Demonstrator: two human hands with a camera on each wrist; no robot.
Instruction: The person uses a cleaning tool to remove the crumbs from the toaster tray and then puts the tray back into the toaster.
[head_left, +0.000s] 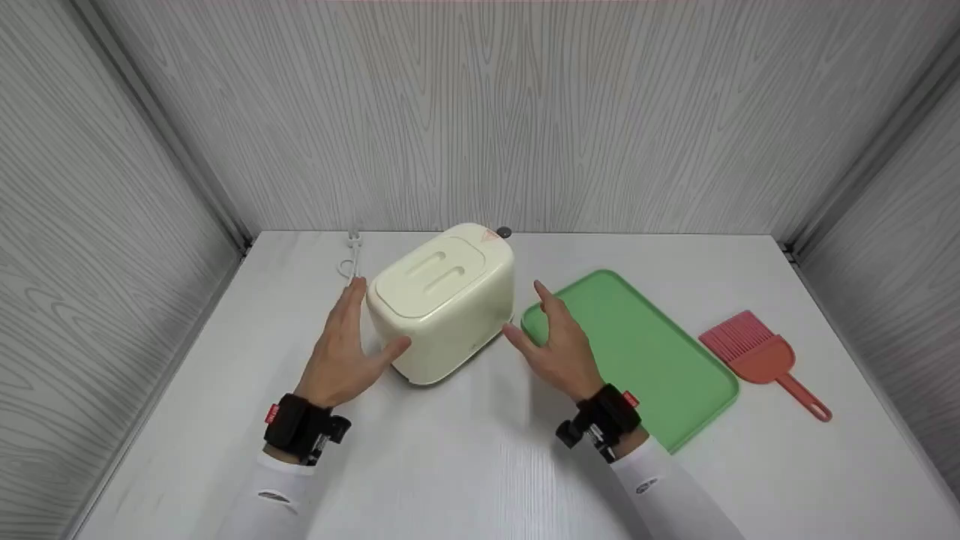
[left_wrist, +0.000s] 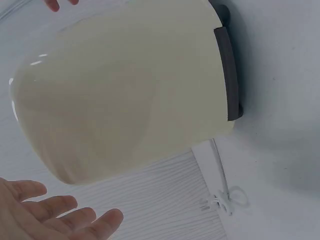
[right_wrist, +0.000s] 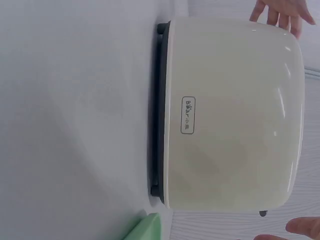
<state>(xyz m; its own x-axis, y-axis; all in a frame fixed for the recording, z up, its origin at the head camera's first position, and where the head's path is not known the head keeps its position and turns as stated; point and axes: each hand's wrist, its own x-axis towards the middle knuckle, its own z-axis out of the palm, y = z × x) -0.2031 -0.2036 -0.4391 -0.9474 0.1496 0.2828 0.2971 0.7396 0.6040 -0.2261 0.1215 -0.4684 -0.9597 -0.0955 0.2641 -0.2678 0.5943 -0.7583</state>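
Note:
A cream toaster [head_left: 472, 311] with a lid over its top stands at an angle on the white table. My left hand [head_left: 345, 356] is beside its near left end, fingers straight and thumb spread. In the left wrist view, those fingers [left_wrist: 65, 215] are apart from the toaster's end wall [left_wrist: 130, 95]. My right hand [head_left: 561, 349] hovers off the toaster's right side, fingers spread, partly over the green tray. The right wrist view shows the toaster's long side [right_wrist: 230, 120] with a small logo, and right fingertips [right_wrist: 302, 226] near its far end. Neither hand holds anything.
A green tray [head_left: 645, 352] lies to the right of the toaster. Further right is a red dustpan-shaped piece with a pink bristled brush [head_left: 750, 349]. A white cord with a plug [head_left: 352, 244] lies behind the toaster's left end. Grey wood-grain walls [head_left: 480, 112] enclose the table.

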